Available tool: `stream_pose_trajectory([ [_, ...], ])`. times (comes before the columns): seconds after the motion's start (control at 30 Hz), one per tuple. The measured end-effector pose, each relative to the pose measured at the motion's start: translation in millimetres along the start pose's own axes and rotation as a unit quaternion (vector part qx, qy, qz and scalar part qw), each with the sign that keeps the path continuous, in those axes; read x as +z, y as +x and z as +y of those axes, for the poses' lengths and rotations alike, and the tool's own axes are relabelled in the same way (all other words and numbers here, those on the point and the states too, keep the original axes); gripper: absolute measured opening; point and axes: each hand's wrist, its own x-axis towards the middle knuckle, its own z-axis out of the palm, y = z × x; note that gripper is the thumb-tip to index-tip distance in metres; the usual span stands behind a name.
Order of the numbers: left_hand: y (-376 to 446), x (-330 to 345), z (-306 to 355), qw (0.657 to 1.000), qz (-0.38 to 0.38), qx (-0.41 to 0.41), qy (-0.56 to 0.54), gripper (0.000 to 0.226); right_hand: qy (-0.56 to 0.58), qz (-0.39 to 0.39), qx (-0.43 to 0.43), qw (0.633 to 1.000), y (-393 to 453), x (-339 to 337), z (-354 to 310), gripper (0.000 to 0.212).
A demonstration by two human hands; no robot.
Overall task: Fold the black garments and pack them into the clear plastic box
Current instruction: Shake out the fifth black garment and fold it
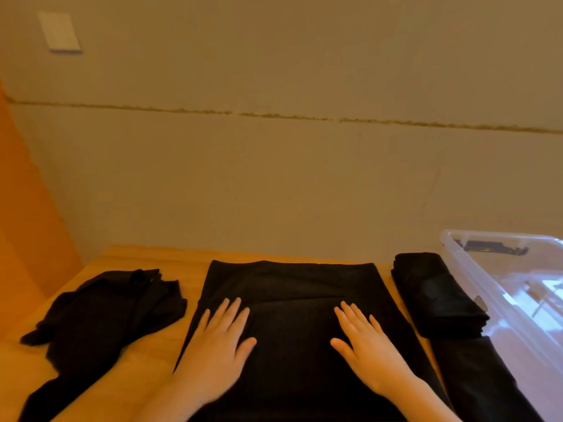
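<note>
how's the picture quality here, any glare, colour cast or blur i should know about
Head view: a warm orange cast tints everything; the black garment spread flat under both hands, left hand and right hand, loses its fold detail to darkness; window reflections glare on the clear plastic box; the white wall plate is soft; wide-angle distortion bends the wooden table edges.

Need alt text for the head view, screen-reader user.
Two bare hands, left hand and right hand, press flat on a black garment spread on a wooden table. A crumpled black garment lies left; a folded black garment lies right, beside a clear plastic box.
</note>
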Motion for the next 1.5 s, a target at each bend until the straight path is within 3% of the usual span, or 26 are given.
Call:
stream_pose_trajectory([
  [0.07,-15.1,14.5,11.9,0.999,-0.039,0.009,-0.006,0.086,0.010,-0.013,-0.011,1.000,-15.4,4.8,-6.0,0.113],
  [0.17,-26.7,25.7,2.4,0.998,-0.055,-0.002,0.032,0.135,-0.009,-0.006,0.001,1.000,-28.3,16.0,6.8,0.128],
  [0.2,-27.2,27.2,-2.9,0.998,-0.049,-0.010,0.046,0.142,-0.014,-0.001,0.012,1.000,-30.9,17.1,13.9,0.135],
  [0.27,-33.3,23.6,-9.2,0.999,-0.033,-0.021,0.032,0.131,-0.019,0.003,0.034,0.999,-37.7,16.5,27.6,0.140],
  [0.33,-41.1,22.4,-15.7,0.999,-0.034,-0.036,0.023,0.088,-0.025,0.001,0.044,0.999,-46.1,11.7,33.1,0.141],
  [0.4,-51.2,14.1,-19.4,0.997,-0.052,-0.057,0.014,0.067,-0.036,-0.005,0.040,0.999,-58.2,7.6,33.0,0.144],
  [0.5,-72.6,15.8,-29.8,0.997,-0.023,-0.010,0.069,0.074,-0.025,-0.024,0.020,0.999,-79.1,7.0,29.8,0.139],
  [0.6,-90.9,22.0,-35.8,0.997,-0.028,0.054,0.047,0.099,-0.029,-0.029,0.018,0.999,-98.6,13.8,34.0,0.137],
  [0.67,-101.5,24.5,-39.5,0.997,-0.060,0.039,-0.021,0.110,-0.034,-0.028,0.029,0.999,-107.7,17.8,39.7,0.145],
  [0.8,-112.8,23.4,-46.3,0.997,-0.067,0.032,-0.002,0.118,-0.026,-0.025,0.035,0.999,-124.6,22.9,44.5,0.145],
  [1.03,-137.0,22.7,-57.3,0.997,-0.060,0.040,0.015,0.112,-0.029,0.013,0.033,0.999,-145.0,32.2,47.0,0.144],
  [1.23,-145.7,26.7,-68.1,0.998,-0.035,0.047,0.020,0.109,-0.067,0.039,-0.010,0.997,-157.9,39.1,52.6,0.118],
  [1.33,-148.2,31.8,-72.7,0.998,-0.004,0.055,0.033,0.104,-0.101,0.056,-0.005,0.993,-163.8,41.0,58.1,0.090],
  [1.4,-153.4,31.3,-72.3,0.996,0.033,0.060,0.053,0.083,-0.117,0.042,-0.023,0.992,-168.1,53.7,65.9,0.084],
  [1.47,-160.0,35.7,-75.6,0.990,0.095,0.080,0.066,0.051,-0.146,0.079,-0.049,0.985,-175.9,60.6,67.1,0.079],
  [1.5,-161.9,37.7,-75.5,0.988,0.115,0.084,0.053,0.055,-0.142,0.103,-0.057,0.983,-181.0,62.7,68.2,0.073],
])
